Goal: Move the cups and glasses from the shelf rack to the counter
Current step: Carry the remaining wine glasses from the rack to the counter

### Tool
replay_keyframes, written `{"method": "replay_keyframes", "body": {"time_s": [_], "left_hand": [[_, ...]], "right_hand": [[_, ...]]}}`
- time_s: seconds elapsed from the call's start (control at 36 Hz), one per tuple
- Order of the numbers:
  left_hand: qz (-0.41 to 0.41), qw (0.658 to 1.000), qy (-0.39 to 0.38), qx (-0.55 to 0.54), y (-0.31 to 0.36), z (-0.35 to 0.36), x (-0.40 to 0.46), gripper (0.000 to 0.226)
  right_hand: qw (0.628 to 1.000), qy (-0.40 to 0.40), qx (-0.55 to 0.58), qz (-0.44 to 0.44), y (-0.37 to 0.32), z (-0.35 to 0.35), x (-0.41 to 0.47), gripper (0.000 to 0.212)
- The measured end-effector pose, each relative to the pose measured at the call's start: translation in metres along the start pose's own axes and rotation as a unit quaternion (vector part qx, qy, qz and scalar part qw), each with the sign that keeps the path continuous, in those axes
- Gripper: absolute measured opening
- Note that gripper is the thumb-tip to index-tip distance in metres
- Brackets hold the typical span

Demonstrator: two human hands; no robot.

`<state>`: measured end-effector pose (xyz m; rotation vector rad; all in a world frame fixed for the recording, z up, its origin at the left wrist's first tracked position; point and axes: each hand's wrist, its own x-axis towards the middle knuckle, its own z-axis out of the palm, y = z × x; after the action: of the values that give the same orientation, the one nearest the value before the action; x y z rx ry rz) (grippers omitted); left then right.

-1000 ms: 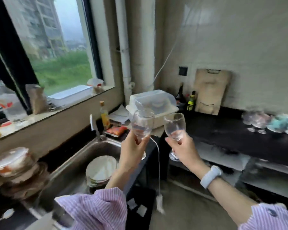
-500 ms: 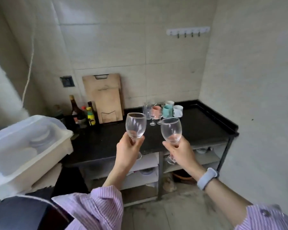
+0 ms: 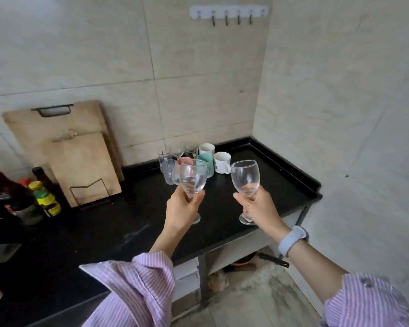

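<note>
left hand (image 3: pixel 183 210): closed round the stem of a clear wine glass (image 3: pixel 193 177), fingers wrapped just under the bowl; glass upright, foot showing below the hand, clear of the countertop.
right hand (image 3: pixel 260 208): same stem grip on a second wine glass (image 3: pixel 245 177), upright, foot hanging near the front edge; pale smartwatch (image 3: pixel 292 239) on that wrist.
why held so: stem grip likely keeps the bowls free and the feet level, ready to set down flat; one glass per hand, held apart so they don't knock.
glasses vs counter: both over the black counter (image 3: pixel 128 223), neither touching it as far as visible.
already placed: cluster at the back by the wall — tumblers (image 3: pixel 168 171), small stemmed glasses, a pink cup partly hidden behind the left glass, teal mug (image 3: pixel 207 166), two white mugs (image 3: pixel 222 161); grouped tight, probably to leave open surface in front.
shelf rack: source spot not identifiable here; shelves visible under the counter.
step: judged as carry-in, just before set-down beside the cluster.
risk: left glass lines up with the cluster; it could clip a tumbler on lowering.
surroundings: cutting boards (image 3: pixel 66 149) lean on the wall, bottles (image 3: pixel 21 197) far left, hook rail (image 3: pixel 229 14) above.
</note>
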<state>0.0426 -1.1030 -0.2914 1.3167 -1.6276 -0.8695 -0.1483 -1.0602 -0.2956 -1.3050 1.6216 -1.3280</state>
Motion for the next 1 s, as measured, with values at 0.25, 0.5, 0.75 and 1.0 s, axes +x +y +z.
{"method": "replay_keyframes", "body": {"time_s": [0.25, 0.5, 0.75, 1.0], "left_hand": [[-0.076, 0.996, -0.036, 0.022, -0.057, 0.089, 0.106, 0.020], [-0.185, 0.982, -0.048, 0.006, -0.129, 0.185, 0.207, 0.027], [-0.214, 0.976, 0.002, 0.040, -0.195, 0.234, 0.262, 0.017], [-0.218, 0.973, 0.031, 0.072, -0.233, 0.246, 0.288, 0.023]], "right_hand": [[0.998, 0.004, 0.006, 0.060, 0.081, -0.007, 0.122, 0.011], [0.991, -0.044, 0.006, 0.129, 0.188, 0.009, 0.247, 0.027], [0.985, -0.085, -0.114, 0.093, 0.249, 0.036, 0.325, 0.037], [0.990, -0.091, -0.087, 0.067, 0.262, 0.065, 0.358, 0.041]]}}
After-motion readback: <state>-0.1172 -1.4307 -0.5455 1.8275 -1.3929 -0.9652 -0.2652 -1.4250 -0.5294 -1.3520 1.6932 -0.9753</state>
